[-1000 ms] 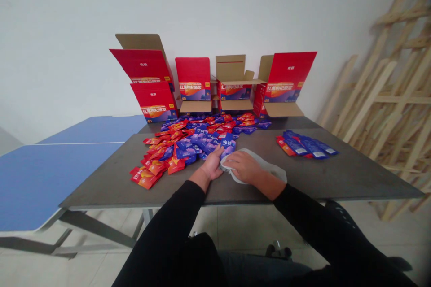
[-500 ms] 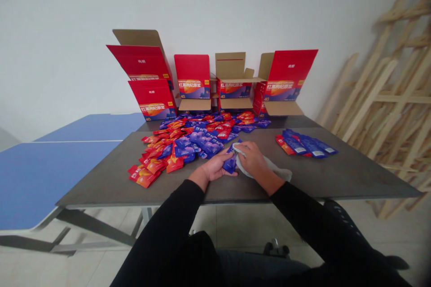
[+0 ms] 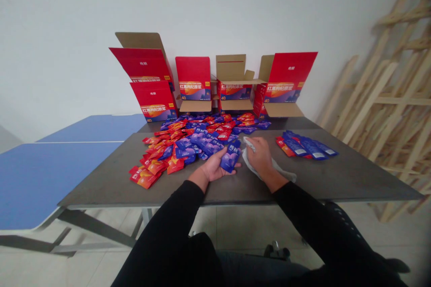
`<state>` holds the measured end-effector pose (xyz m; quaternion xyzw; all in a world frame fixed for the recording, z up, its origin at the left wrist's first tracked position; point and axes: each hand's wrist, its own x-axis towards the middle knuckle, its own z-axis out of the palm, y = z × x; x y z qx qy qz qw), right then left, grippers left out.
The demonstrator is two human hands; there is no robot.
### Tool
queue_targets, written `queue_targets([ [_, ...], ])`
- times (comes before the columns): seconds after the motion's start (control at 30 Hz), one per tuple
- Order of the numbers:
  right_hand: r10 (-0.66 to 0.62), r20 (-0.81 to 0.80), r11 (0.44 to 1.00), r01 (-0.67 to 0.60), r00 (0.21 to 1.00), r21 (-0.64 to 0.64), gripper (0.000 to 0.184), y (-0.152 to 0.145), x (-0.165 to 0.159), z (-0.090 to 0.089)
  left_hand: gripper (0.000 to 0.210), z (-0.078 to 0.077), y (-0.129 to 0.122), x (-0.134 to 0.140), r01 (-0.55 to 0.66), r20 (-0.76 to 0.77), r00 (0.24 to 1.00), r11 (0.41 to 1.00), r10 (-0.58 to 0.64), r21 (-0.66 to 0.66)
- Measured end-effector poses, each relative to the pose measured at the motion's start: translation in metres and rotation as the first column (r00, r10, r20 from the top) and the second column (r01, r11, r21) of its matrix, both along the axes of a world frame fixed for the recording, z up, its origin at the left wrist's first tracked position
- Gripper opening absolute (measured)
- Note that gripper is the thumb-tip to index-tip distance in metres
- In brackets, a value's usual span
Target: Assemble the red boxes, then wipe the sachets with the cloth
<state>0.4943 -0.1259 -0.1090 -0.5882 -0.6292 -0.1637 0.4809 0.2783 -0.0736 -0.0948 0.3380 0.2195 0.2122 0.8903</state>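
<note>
In my left hand [image 3: 214, 167] lies a purple sachet [image 3: 230, 156], its printed front turned up and the thumb pressing its left edge. My right hand [image 3: 260, 156] is closed on a whitish cloth [image 3: 249, 163], a little to the right of the sachet and apart from it. One end of the cloth trails under my wrist onto the table. Just beyond my left hand spreads a heap of red sachets [image 3: 148, 175] and purple sachets [image 3: 204, 140]. To the right of my right hand is a smaller fanned group of blue-purple sachets [image 3: 305, 144] with red ones beneath.
Several open red cartons [image 3: 155, 101] stand along the back of the grey table [image 3: 111, 184], against the wall. A blue table-tennis table [image 3: 60, 179] adjoins on the left. Wooden easel frames [image 3: 387, 98] lean at the right.
My right hand with the cloth has moved off the sachet to the right. The sachet in my left hand now shows its whole front. The heap looks the same.
</note>
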Motion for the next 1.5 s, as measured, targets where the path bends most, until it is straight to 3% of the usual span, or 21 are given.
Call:
queue_targets([
  [0.07, 0.129, 0.131, 0.990, -0.135, 0.983, 0.040, 0.034, -0.006, -0.010, 0.002, 0.043, 0.004, -0.001, 0.001, -0.055, 0.009, 0.998, 0.997, 0.056, -0.050],
  [0.17, 0.355, 0.358, 0.926, -0.378, 0.864, -0.006, 0.031, -0.014, -0.030, 0.003, 0.050, 0.009, -0.004, 0.002, -0.083, 0.021, 0.996, 0.993, 0.086, -0.085],
  [0.27, 0.453, 0.481, 0.874, -0.480, 0.751, -0.075, 0.031, -0.019, -0.048, 0.002, 0.053, 0.010, -0.005, 0.000, -0.028, 0.026, 0.999, 0.992, 0.032, -0.119],
  [0.33, 0.448, 0.487, 0.880, -0.466, 0.750, -0.092, 0.031, -0.019, -0.054, 0.002, 0.052, 0.009, -0.006, 0.000, 0.000, 0.038, 0.999, 0.991, 0.005, -0.134],
  [0.43, 0.392, 0.423, 0.916, -0.391, 0.817, -0.094, 0.033, -0.017, -0.054, 0.003, 0.044, 0.006, -0.007, 0.002, -0.017, 0.057, 0.998, 0.993, 0.024, -0.120],
  [0.57, 0.273, 0.304, 0.961, -0.270, 0.913, -0.053, 0.037, -0.013, -0.047, 0.003, 0.032, 0.004, -0.009, 0.009, -0.071, 0.066, 0.995, 0.996, 0.074, -0.048],
  [0.73, 0.143, 0.156, 0.989, -0.145, 0.977, 0.003, 0.037, -0.007, -0.040, 0.003, 0.028, 0.001, -0.010, 0.008, -0.049, 0.024, 0.999, 0.998, 0.048, 0.041],
  [0.83, 0.092, 0.069, 0.995, -0.094, 0.993, 0.018, 0.034, -0.005, -0.036, 0.004, 0.032, 0.002, -0.011, 0.005, -0.025, -0.004, 1.000, 0.997, 0.025, 0.070],
  [0.97, 0.041, -0.048, 0.999, -0.041, 0.998, 0.007, 0.032, 0.000, -0.025, 0.004, 0.012, 0.002, -0.012, 0.003, -0.016, -0.021, 1.000, 0.994, 0.019, 0.107],
  [1.13, -0.007, -0.170, 1.000, 0.005, 0.985, -0.011, 0.030, 0.008, -0.008, 0.001, 0.027, 0.004, -0.010, -0.001, 0.009, 0.028, 1.000, 0.998, -0.011, 0.055],
  [1.23, -0.049, -0.184, 0.998, 0.053, 0.982, 0.019, 0.029, 0.008, -0.005, 0.001, 0.035, 0.007, -0.006, 0.000, -0.037, 0.075, 0.996, 0.999, 0.038, -0.005],
  [1.3, -0.027, -0.125, 0.999, 0.032, 0.992, 0.040, 0.029, 0.005, -0.008, 0.003, 0.036, 0.009, -0.003, 0.002, -0.118, 0.099, 0.987, 0.992, 0.123, -0.052],
  [1.4, 0.138, 0.076, 0.989, -0.141, 0.988, 0.045, 0.029, -0.003, -0.018, 0.003, 0.033, 0.012, 0.001, 0.004, -0.266, 0.121, 0.953, 0.957, 0.279, -0.116],
  [1.5, 0.347, 0.299, 0.934, -0.356, 0.889, -0.028, 0.029, -0.010, -0.030, 0.001, 0.036, 0.016, 0.000, 0.005, -0.263, 0.138, 0.950, 0.955, 0.281, -0.138],
])
